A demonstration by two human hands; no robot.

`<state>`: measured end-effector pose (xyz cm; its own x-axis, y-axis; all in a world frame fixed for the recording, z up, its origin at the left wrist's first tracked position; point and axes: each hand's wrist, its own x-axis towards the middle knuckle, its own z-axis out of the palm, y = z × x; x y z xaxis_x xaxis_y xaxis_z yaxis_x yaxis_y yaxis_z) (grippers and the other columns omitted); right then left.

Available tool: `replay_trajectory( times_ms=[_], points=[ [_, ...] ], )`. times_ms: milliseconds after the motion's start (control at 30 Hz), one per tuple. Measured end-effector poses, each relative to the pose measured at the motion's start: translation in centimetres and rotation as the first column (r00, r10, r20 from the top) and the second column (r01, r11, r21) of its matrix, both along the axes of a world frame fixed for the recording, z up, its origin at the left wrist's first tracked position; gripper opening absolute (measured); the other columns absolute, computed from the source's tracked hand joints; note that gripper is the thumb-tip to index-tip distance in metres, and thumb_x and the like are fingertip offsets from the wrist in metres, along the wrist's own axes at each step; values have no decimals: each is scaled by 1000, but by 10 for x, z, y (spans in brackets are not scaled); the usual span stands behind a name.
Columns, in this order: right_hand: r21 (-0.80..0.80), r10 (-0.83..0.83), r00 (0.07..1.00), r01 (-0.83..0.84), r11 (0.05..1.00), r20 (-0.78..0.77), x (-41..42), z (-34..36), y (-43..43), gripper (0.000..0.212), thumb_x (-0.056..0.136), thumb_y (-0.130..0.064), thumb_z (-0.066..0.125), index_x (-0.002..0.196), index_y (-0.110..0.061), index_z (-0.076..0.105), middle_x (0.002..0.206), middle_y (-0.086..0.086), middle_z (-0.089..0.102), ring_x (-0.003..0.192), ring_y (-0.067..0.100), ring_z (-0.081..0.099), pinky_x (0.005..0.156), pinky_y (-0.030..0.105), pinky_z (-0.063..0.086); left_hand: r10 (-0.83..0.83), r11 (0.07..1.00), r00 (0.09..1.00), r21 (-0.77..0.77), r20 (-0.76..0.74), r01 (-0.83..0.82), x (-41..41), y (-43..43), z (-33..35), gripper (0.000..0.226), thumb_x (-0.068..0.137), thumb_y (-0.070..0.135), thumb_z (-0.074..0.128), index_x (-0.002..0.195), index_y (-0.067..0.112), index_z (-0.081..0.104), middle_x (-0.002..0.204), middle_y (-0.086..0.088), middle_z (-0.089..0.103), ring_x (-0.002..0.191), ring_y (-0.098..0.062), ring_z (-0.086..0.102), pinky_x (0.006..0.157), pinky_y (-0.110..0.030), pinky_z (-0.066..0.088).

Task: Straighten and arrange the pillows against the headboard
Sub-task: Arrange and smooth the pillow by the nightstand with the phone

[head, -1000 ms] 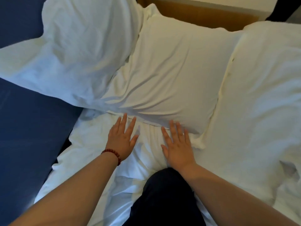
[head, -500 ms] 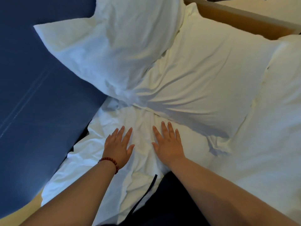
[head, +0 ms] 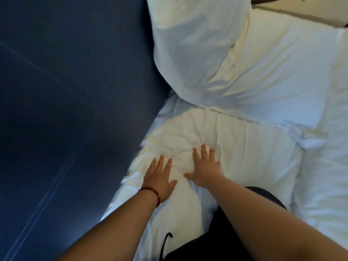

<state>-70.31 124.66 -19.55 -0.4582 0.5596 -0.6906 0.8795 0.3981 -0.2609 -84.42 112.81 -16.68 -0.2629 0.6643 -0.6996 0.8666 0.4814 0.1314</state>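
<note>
While both hands, left hand (head: 160,178) and right hand (head: 205,169), press flat with fingers spread, holding nothing, the upright pillow (head: 192,44) leans on the flat pillow (head: 286,72). Arrangement appears unfinished.

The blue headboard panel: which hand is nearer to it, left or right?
Left. The left hand lies flat on the white bedding close beside the blue headboard panel; the right hand presses the bedding farther from it.

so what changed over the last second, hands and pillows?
Both hands slid back from the flat pillow's edge: left hand and right hand now press flat on bunched white bedding. Nothing gripped. The view swung left. The upright pillow still leans on the blue headboard.
</note>
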Motion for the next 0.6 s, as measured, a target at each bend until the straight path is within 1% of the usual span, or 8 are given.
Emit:
replay_trajectory(
  times_ms=[100,200,267,367,400,500,600],
  points=[
    [4,-25,999,25,1000,32,-10,-12,2,109,84,-68,56,155,-27,-16,158,5,-33,147,37,-25,116,61,8,6,1000,1000,27,-4,-5,-6,7,-17,79,96,59,33,153,30,-14,159,0,-26,147,-29,-17,120,-44,-2],
    [14,-67,997,68,998,-26,-6,-27,-1,109,82,-69,57,155,-31,-15,158,2,-34,146,33,-28,118,60,2,22,994,998,104,-61,-16,2,7,-38,82,94,62,31,152,28,-15,159,-4,-24,146,-33,-15,119,-49,-5],
    [28,-97,993,99,995,-61,-3,-35,-3,108,82,-69,58,155,-33,-13,159,0,-32,146,30,-28,119,59,0,31,977,994,214,-109,-7,6,0,-53,82,91,63,36,153,27,-5,159,-6,-11,144,-34,-5,117,-52,2],
    [58,-104,992,108,992,-70,-3,-43,-5,108,82,-69,58,154,-34,-14,160,0,-31,146,28,-28,119,59,-2,69,925,985,380,-156,-5,6,-5,-70,79,80,62,47,145,25,23,150,-8,19,135,-34,21,108,-57,25],
    [61,-105,992,109,992,-69,-4,-45,-5,108,82,-69,58,154,-34,-14,160,0,-31,146,28,-29,118,59,-2,83,908,983,420,-163,-7,5,-5,-75,77,78,61,48,143,24,29,147,-9,27,131,-35,27,105,-57,28],
    [94,-98,992,105,990,-77,-5,-52,-5,108,82,-71,56,154,-34,-15,160,0,-30,146,27,-29,118,59,-6,97,869,979,496,-179,4,5,-6,-85,73,77,58,51,139,23,36,142,-11,37,127,-36,36,101,-55,28],
    [128,-92,992,103,986,-87,-6,-59,-7,108,81,-72,55,154,-34,-15,160,0,-31,146,27,-30,117,58,-10,102,833,976,552,-193,23,4,-9,-94,71,77,54,55,138,22,40,140,-12,41,126,-36,38,101,-55,27]
  ],
)
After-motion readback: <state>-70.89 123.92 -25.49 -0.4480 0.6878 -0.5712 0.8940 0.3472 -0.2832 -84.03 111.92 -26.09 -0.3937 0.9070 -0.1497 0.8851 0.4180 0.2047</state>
